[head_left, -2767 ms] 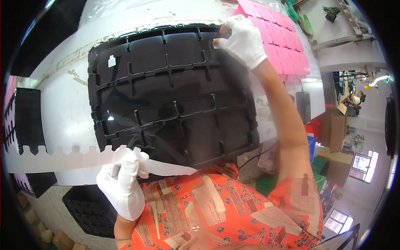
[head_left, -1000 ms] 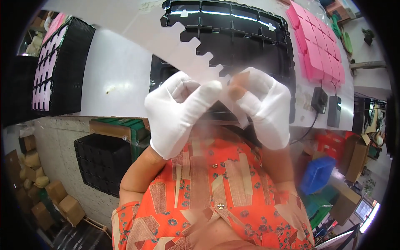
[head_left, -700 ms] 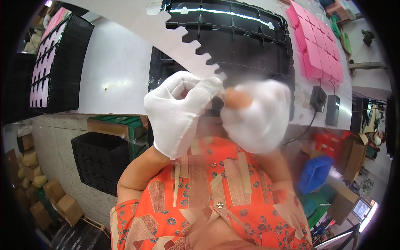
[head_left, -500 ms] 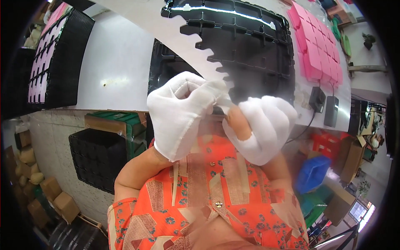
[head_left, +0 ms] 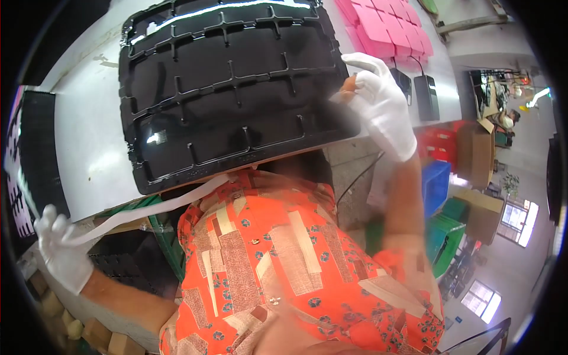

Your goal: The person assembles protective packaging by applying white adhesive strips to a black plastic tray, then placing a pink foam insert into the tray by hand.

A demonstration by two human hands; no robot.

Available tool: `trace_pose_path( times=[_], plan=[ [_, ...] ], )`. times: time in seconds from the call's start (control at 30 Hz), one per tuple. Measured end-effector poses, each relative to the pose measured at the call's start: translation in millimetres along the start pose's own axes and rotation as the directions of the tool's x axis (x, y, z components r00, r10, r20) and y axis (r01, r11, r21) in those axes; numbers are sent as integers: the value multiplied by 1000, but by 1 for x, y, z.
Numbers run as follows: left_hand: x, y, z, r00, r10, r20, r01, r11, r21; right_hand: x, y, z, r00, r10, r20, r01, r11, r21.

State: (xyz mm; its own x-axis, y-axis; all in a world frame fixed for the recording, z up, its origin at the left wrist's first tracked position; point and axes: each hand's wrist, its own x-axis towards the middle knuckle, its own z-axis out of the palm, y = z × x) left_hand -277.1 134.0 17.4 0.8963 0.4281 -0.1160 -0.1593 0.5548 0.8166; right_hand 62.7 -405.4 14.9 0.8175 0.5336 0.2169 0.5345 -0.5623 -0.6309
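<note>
My left hand (head_left: pixel 62 251), in a white glove, is out at the far left, its fingers closed on one end of a long white strip (head_left: pixel 148 208). The strip sags rightward to the front of my patterned shirt, below the table edge. My right hand (head_left: pixel 381 109), also gloved, is raised over the right edge of a black moulded tray (head_left: pixel 207 127). Its bare thumb sticks out of the glove and presses toward the fingers, the index finger curving above. A small pale blurred bit shows at the thumb tip; I cannot make out what it is.
Pink folded pieces (head_left: pixel 384 29) lie at the table's back right, near a black power adapter (head_left: pixel 426 97) with a cable. More stacked black trays (head_left: pixel 44 154) stand at left. Beyond the table on the right are a blue crate (head_left: pixel 436 180) and cardboard boxes (head_left: pixel 475 154).
My hands were together in front of me on a white tooth-edged band. They have moved wide apart, left hand down-left with the strip, right hand up-right. The view has shifted over the tray.
</note>
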Motion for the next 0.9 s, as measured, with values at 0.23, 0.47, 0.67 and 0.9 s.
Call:
trace_pose_path(
  times=[0.23,0.47,0.67,0.9],
  plan=[
    [-37,73,-90,730,317,-606,417,495,762,13,17,9,941,-328,83,338,917,-213],
    [-12,17,-72,722,324,-611,416,502,758,21,23,17,908,-412,79,418,869,-264],
    [3,-23,-33,687,383,-617,436,461,772,24,24,20,904,-416,102,426,850,-310],
    [5,-31,-7,693,480,-539,362,414,835,26,25,25,894,-439,90,441,825,-353]
  ],
)
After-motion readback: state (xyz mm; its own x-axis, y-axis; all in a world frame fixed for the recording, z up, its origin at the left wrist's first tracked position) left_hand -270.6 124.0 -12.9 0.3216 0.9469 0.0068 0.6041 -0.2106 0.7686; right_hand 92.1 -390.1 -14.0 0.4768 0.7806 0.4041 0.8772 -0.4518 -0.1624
